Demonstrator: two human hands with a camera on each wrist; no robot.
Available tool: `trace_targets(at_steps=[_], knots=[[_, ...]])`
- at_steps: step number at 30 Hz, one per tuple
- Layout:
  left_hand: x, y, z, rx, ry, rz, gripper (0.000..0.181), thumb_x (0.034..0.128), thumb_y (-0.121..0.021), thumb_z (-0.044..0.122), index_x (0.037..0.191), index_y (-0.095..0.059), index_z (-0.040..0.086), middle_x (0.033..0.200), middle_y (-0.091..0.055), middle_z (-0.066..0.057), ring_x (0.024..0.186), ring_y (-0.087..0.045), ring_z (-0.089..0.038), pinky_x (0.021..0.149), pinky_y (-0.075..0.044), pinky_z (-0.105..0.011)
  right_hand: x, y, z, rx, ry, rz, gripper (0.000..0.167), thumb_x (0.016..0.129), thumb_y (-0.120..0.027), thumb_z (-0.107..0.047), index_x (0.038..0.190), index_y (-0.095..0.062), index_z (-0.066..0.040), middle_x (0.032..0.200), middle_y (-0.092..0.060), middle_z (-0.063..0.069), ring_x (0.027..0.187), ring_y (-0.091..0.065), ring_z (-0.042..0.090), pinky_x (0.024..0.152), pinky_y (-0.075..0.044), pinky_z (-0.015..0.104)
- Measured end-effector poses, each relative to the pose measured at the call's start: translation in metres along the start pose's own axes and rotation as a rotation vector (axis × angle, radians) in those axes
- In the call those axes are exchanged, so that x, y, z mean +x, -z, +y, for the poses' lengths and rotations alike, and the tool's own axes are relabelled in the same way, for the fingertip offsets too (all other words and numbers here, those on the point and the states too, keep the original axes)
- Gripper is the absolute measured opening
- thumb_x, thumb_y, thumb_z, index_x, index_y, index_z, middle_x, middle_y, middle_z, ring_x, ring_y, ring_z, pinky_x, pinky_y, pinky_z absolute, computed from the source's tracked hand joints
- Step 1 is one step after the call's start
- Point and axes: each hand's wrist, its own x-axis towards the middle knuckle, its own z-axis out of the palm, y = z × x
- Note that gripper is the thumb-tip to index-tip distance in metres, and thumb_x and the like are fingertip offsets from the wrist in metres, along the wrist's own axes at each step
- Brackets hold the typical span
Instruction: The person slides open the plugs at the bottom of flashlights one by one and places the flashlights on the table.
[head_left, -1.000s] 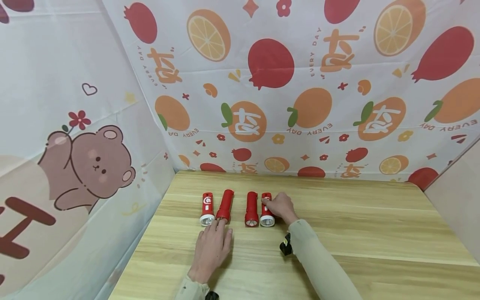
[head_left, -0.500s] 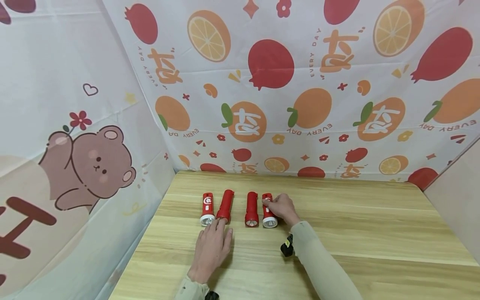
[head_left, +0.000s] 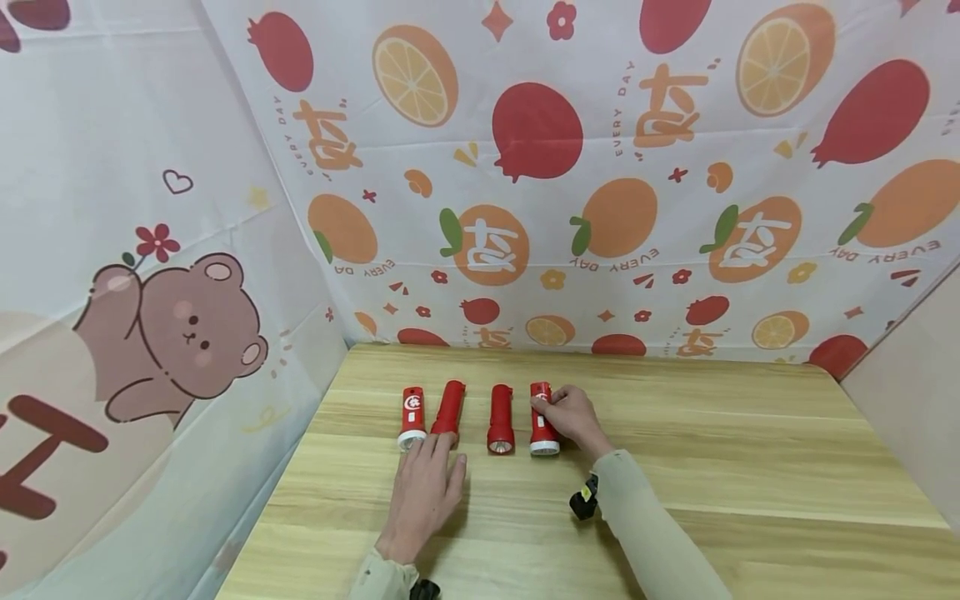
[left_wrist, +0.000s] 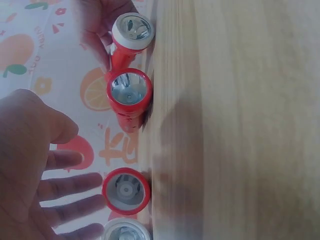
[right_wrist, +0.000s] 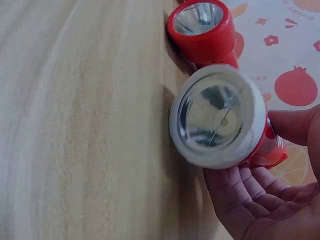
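I could easily reach between the slanted all-red flashlight and the straight all-red flashlight. The left white-rimmed flashlight crowds the slanted one; fruit-print cloth blocks the back.

I count qty. 4 flashlights, i.e., 2 white-rimmed units + 2 all-red units; my hands, qty. 2: 1 L hand, 1 R hand; 1 tbl..
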Motion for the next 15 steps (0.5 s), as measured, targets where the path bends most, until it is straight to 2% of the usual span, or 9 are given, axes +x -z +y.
trace_targets(at_steps=[4,8,15], knots=[[0.004,0.001,0.002,-0.025,-0.055,0.053,0.026,0.0926,-0.071,0.019,0.114,-0.066,0.006,0.105,-0.069,-0.007,0.098,-0.062,-0.027,0.086,-0.052,-0.042,-0.003,0.005,-0.003,0.01,0.04,0.007,0.041,0.094,-0.071,-0.038,0.112,-0.059,-0.004,0.105,-0.065,0.013,0.084,-0.063,0.02,0.064,-0.052,0.025],[0.01,0.005,0.006,-0.069,-0.094,0.075,0.026,0.0929,-0.069,0.017,0.116,-0.066,0.005,0.106,-0.069,-0.007,0.096,-0.06,-0.024,0.086,-0.052,-0.04,-0.008,0.01,-0.008,0.025,0.089,0.016,0.043,0.095,-0.071,-0.037,0.115,-0.06,-0.002,0.105,-0.064,0.014,0.086,-0.063,0.02,0.067,-0.055,0.026],[0.02,0.009,0.012,-0.12,-0.111,0.093,0.028,0.0922,-0.07,0.016,0.118,-0.065,0.006,0.102,-0.067,-0.005,0.093,-0.06,-0.022,0.086,-0.052,-0.04,-0.017,0.018,-0.012,0.074,0.149,0.027,0.042,0.095,-0.07,-0.035,0.12,-0.062,-0.002,0.104,-0.064,0.013,0.086,-0.063,0.019,0.069,-0.056,0.026]])
